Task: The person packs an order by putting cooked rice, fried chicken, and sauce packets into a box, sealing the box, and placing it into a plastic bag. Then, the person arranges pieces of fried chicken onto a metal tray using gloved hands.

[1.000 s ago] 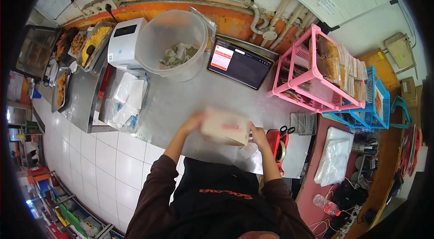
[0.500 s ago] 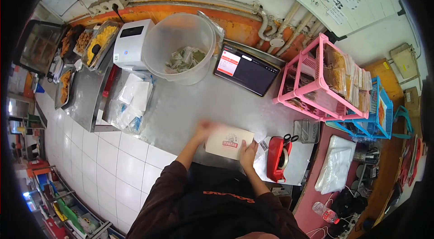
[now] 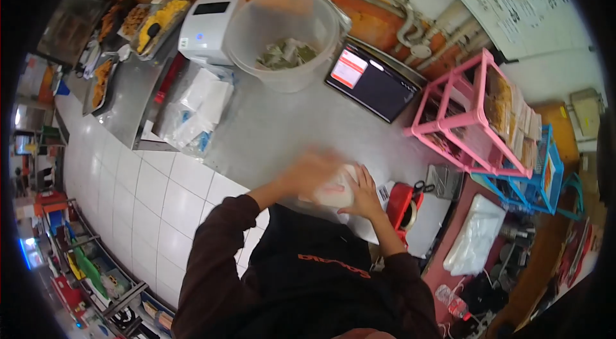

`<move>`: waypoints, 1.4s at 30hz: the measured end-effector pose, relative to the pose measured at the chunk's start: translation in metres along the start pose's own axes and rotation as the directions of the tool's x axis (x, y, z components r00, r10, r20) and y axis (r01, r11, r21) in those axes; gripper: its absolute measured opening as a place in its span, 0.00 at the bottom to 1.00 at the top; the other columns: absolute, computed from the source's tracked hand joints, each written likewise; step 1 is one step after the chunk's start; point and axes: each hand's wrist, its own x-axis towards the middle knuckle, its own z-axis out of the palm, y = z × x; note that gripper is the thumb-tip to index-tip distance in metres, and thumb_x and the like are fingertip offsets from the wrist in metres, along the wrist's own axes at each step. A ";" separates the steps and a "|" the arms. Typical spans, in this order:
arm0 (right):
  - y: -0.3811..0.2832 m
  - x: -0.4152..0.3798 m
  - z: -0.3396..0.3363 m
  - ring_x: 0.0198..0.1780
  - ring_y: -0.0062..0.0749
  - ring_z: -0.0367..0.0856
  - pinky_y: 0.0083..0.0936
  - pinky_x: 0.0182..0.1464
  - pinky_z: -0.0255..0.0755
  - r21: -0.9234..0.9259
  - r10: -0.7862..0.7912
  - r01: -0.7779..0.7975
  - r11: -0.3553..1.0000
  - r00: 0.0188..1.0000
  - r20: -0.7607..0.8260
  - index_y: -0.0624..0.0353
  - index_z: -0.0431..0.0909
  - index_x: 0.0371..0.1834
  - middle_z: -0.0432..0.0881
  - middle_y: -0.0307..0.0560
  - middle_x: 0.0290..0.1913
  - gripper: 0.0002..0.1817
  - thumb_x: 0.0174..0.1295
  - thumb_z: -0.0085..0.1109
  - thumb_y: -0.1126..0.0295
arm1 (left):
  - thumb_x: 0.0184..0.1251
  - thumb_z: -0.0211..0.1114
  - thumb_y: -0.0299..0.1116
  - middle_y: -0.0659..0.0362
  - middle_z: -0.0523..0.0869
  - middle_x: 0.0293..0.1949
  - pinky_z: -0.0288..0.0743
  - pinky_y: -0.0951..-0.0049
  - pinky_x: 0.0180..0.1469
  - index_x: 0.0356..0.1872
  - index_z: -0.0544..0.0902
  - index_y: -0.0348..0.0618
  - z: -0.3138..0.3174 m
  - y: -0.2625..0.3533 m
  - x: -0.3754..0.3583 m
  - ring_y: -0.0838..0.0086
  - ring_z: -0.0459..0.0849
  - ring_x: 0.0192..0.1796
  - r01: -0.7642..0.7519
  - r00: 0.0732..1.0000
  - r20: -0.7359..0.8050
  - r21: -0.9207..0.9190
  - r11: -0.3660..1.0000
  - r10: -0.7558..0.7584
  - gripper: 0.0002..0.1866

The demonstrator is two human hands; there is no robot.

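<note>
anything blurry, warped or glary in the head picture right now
Head view: the left hand is badly smeared, likely by motion, the right hand less so; head view: the box's red print is unreadable; head view: wide-angle distortion, black corners, soft glare on the floor tiles.

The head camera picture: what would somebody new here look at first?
Probably the bright pink rack at the right end of the metal counter. Next might come the big see-through tub near the back, between the white machine and the lit tablet. Closer in, the eye may catch the right hand on a pale box, with the left hand a blur beside it.
</note>
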 end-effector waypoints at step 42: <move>-0.323 0.475 0.096 0.40 0.27 0.77 0.20 0.43 0.69 0.747 0.191 -0.145 0.649 0.981 0.025 0.63 0.77 0.44 0.81 0.46 0.42 0.19 0.51 0.63 0.65 | 0.59 0.55 0.49 0.54 0.77 0.47 0.64 0.57 0.51 0.30 0.84 0.43 -0.049 -0.304 -0.245 0.64 0.74 0.49 0.779 0.451 -0.382 -0.273 0.565 -0.807 0.19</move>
